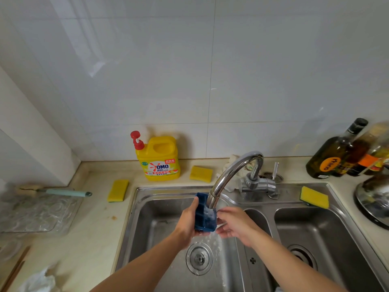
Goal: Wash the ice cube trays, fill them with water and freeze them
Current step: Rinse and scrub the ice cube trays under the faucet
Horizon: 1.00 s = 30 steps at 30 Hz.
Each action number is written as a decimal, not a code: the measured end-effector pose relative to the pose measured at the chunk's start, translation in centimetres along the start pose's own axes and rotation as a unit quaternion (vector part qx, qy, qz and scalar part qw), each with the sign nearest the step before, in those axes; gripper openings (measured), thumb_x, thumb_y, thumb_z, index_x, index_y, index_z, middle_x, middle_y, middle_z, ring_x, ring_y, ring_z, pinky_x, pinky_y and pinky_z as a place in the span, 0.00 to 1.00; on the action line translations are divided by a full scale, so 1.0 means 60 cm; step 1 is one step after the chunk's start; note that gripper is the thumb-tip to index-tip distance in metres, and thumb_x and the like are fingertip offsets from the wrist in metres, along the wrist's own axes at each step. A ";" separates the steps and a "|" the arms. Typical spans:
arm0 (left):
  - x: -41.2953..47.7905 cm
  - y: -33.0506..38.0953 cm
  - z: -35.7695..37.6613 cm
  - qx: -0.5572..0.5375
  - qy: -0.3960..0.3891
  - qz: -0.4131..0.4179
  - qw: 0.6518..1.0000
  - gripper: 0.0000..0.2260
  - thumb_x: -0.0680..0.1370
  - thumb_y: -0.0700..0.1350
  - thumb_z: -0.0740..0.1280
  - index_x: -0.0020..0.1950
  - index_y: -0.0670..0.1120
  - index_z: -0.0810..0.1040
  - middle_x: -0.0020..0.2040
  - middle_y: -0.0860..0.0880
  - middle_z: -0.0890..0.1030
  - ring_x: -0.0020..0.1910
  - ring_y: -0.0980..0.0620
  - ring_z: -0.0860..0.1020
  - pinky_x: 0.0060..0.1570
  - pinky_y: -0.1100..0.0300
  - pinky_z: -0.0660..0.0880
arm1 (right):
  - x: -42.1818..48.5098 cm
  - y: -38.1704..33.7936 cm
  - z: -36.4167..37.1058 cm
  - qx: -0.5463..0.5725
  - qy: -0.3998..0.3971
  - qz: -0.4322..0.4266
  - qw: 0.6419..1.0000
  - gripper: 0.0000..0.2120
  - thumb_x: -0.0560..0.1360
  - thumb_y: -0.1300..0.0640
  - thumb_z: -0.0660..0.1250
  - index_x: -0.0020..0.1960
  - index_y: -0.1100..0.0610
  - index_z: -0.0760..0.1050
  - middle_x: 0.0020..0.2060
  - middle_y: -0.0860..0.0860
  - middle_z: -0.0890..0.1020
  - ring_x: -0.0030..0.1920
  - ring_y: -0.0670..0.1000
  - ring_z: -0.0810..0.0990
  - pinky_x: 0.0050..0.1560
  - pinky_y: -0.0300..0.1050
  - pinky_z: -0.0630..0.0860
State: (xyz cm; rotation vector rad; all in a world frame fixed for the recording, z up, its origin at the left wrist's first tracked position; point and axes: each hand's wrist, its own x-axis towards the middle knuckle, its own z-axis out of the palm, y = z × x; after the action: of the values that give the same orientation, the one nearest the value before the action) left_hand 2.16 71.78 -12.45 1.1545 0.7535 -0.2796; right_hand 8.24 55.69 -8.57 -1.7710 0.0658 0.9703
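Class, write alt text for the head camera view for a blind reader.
A left hand grips a blue ice cube tray under the running tap over a steel sink, the right hand holding its other side. A yellow detergent bottle and sponges sit nearby.

Left hand [187, 224] and right hand [234, 225] reach forward, fingers curled, gripping.

I'm in a home kitchen: a steel double sink [168, 189] with a curved tap [231, 171] is set into my pale surface [94, 218]. White wall tiles [210, 70] rise behind it, with dish soap [161, 159], a yellow sponge [118, 190] and cooking-oil bottles [334, 154] nearby.
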 end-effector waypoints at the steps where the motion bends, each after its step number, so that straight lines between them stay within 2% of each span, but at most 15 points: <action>1: -0.001 0.000 0.002 -0.001 -0.003 -0.001 1.000 0.25 0.81 0.66 0.57 0.63 0.49 0.80 0.52 0.46 0.87 0.49 0.46 0.86 0.43 0.52 0.81 | -0.001 0.000 -0.001 0.000 0.000 0.000 1.000 0.07 0.82 0.58 0.64 0.56 0.58 0.80 0.49 0.61 0.85 0.40 0.55 0.86 0.40 0.44 0.83; 12: -0.012 0.016 0.012 -0.024 -0.018 0.022 0.999 0.26 0.82 0.66 0.55 0.63 0.48 0.81 0.54 0.45 0.87 0.51 0.45 0.86 0.44 0.52 0.81 | -0.009 -0.007 -0.005 0.023 0.000 -0.015 1.000 0.10 0.81 0.52 0.67 0.57 0.59 0.79 0.50 0.59 0.85 0.40 0.55 0.86 0.47 0.50 0.85; 15: -0.015 0.019 0.012 -0.029 -0.011 0.032 0.999 0.26 0.82 0.65 0.56 0.64 0.47 0.80 0.54 0.44 0.87 0.54 0.42 0.85 0.44 0.52 0.81 | -0.009 -0.009 -0.003 0.030 -0.001 -0.018 0.999 0.12 0.81 0.50 0.68 0.56 0.58 0.79 0.50 0.59 0.85 0.40 0.54 0.86 0.45 0.48 0.84; 19: -0.018 0.024 0.013 -0.040 -0.011 0.042 0.998 0.25 0.83 0.64 0.55 0.64 0.47 0.80 0.54 0.44 0.86 0.54 0.42 0.85 0.45 0.51 0.81 | -0.007 -0.012 0.001 0.040 0.001 -0.016 0.999 0.11 0.83 0.51 0.65 0.56 0.59 0.79 0.50 0.60 0.85 0.39 0.54 0.85 0.43 0.47 0.84; 23: -0.022 0.031 0.014 -0.042 -0.019 0.045 0.998 0.26 0.83 0.64 0.53 0.64 0.47 0.80 0.55 0.44 0.86 0.54 0.43 0.85 0.47 0.51 0.81 | -0.009 -0.017 0.000 0.044 -0.001 -0.023 0.999 0.12 0.81 0.50 0.67 0.55 0.59 0.80 0.49 0.61 0.86 0.39 0.55 0.85 0.44 0.48 0.84; 30: -0.028 0.035 0.011 -0.031 -0.037 0.050 0.998 0.27 0.83 0.64 0.51 0.64 0.48 0.80 0.57 0.45 0.86 0.56 0.45 0.85 0.44 0.55 0.80 | -0.012 -0.019 -0.002 0.056 -0.006 -0.029 0.998 0.11 0.82 0.53 0.66 0.57 0.60 0.80 0.48 0.59 0.87 0.41 0.57 0.86 0.44 0.48 0.83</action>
State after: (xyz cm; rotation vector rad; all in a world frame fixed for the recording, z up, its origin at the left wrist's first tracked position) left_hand 2.35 71.73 -9.68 1.1140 0.6333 -0.2116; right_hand 8.38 55.82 -7.20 -1.6558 0.0591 0.9184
